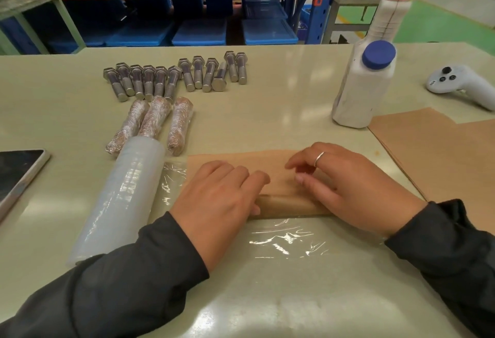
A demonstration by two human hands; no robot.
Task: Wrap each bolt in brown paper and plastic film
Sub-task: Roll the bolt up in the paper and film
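Item in hand: one bolt, hidden inside a part-rolled tube of brown paper (289,205), lower centre of the frame. Long axis runs left to right across the picture. The unrolled flap of the sheet lies flat beyond it, toward the top of the frame; a spread sheet of plastic film (286,244) lies under it and extends toward the bottom edge.

Left hand (214,203): fingers curled over the left end of the tube, pressing on it. Right hand (345,185): palm on the right end, fingers loosely bent and resting on the flat paper just beyond the roll. Both hands are equally near, one at each end.

Judgement: the roll must travel away from the person, up the frame, with the fingers ahead of it keeping the flap flat.

Stock, upper left of centre:
- bare bolts (175,75), about thirteen, in two rows, heads mostly toward the top.
- wrapped bolts (154,121), three, side by side.
- film roll (123,198), one, touching the left edge of the spread film.

Right side: spare brown sheets (439,155), stacked, number not clear; white bottle (364,86), one; white controller (460,80), one. Left edge: dark tablet (18,171), one.
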